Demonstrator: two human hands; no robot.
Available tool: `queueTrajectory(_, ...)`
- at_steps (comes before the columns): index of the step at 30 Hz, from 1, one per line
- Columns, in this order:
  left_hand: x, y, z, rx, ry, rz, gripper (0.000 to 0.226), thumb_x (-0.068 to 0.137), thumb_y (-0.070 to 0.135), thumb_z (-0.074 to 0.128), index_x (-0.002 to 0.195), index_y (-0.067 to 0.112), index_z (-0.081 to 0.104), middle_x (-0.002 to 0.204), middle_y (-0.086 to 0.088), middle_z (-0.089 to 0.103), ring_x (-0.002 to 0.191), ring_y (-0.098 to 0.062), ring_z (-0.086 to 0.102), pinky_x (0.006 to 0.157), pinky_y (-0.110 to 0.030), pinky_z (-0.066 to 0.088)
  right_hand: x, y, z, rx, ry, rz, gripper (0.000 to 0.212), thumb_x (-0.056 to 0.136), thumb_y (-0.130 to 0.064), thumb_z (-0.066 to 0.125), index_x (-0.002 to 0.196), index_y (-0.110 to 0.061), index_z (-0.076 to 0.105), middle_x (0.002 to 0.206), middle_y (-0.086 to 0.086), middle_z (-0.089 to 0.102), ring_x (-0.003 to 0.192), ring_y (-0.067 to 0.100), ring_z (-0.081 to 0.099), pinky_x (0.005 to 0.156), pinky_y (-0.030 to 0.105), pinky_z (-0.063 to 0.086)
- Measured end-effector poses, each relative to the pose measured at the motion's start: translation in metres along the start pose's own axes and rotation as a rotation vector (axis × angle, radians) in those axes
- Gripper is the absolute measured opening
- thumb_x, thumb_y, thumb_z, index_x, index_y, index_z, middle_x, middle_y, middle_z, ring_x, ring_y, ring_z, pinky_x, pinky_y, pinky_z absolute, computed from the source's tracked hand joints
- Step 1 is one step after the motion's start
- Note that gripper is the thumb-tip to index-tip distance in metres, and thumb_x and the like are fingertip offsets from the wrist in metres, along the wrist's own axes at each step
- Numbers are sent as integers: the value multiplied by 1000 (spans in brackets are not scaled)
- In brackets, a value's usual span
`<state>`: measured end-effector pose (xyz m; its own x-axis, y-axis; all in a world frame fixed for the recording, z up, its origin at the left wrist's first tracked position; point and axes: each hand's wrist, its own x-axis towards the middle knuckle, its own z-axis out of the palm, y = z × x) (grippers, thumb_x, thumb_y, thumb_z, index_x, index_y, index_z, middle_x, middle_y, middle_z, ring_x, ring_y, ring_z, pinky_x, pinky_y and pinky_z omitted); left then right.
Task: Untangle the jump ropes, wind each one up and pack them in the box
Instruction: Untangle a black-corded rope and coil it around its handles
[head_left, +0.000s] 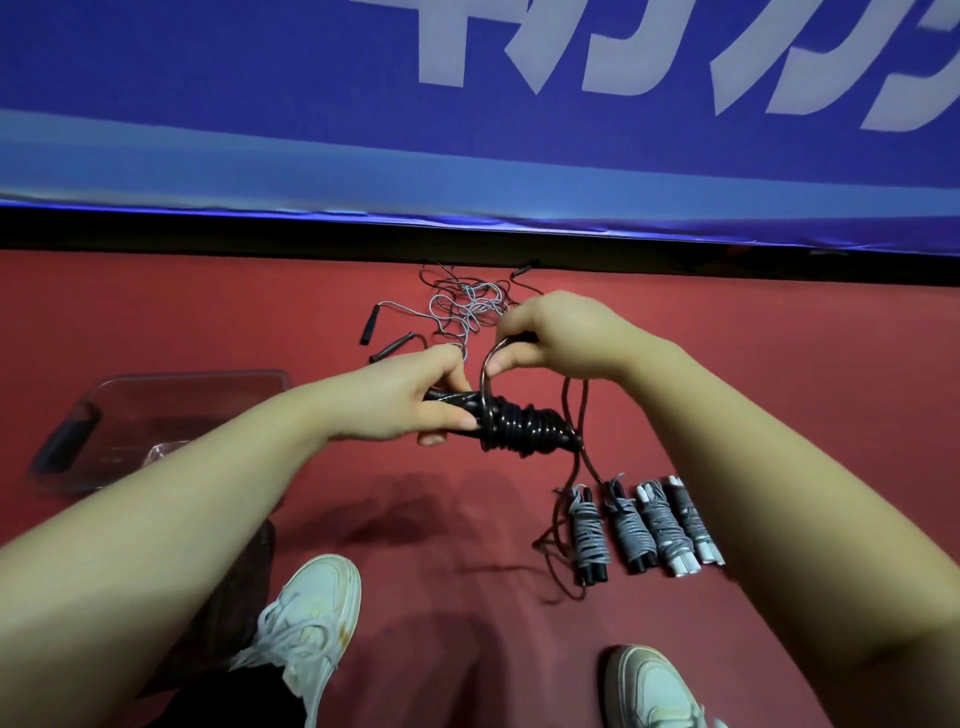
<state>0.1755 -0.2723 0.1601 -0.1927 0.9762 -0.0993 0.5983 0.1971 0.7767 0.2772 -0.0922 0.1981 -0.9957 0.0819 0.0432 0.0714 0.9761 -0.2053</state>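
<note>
Mid-wind on the black jump rope (524, 426), which is up in the air between both hands. Left hand (415, 395) grips the handle end of the bundle. Right hand (561, 332) pinches the free cord and lays a loop over the coil. Next, I'd judge: more turns until the loose tail (563, 540) is off the floor (156, 312), then tuck the end. Four wound ropes (644, 525) lie in a row on the right, unpacked. Tangled pile (467, 306) is beyond the hands. Clear box (208, 375) is left, well apart. The tail runs just beside the wound row and could snag it.

Even overhead light, soft shadows, wide-angle bowing
</note>
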Motion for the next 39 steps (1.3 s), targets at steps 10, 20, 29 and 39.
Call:
queueTrajectory(10, 0, 8, -6, -240, 80, 84, 20, 91, 3, 57, 88, 13, 40, 53, 5, 58, 50, -8, 47, 57, -15, 38, -24, 25, 31, 1229, -236, 235, 19, 91, -23, 52, 75, -12, 51, 53, -11, 53, 45, 2, 47, 45, 16, 39)
queueTrajectory(20, -9, -2, -19, -246, -63, 109, 21, 79, 19, 69, 85, 15, 49, 68, -28, 54, 50, -15, 47, 56, -24, 40, -7, 20, 24, -313, 431, -391, 62, 92, -57, 27, 75, -11, 63, 66, 3, 59, 55, 25, 58, 48, 20, 29)
queueTrajectory(29, 18, 17, -6, -688, 367, 22, 20, 95, -4, 46, 87, 14, 40, 68, -8, 51, 54, -10, 49, 53, -20, 34, 12, -11, 88, 381, 268, 297, 31, 101, -22, 35, 128, -8, 43, 108, 15, 61, 95, 32, 57, 71, 35, 34)
queueTrajectory(39, 39, -20, -2, -410, 738, -225, 24, 94, -3, 47, 87, 18, 39, 76, -7, 55, 51, -8, 53, 48, -18, 41, 13, -23, 92, -17, 73, 365, 27, 101, -29, 33, 113, -8, 45, 109, 14, 61, 98, 35, 57, 67, 33, 34)
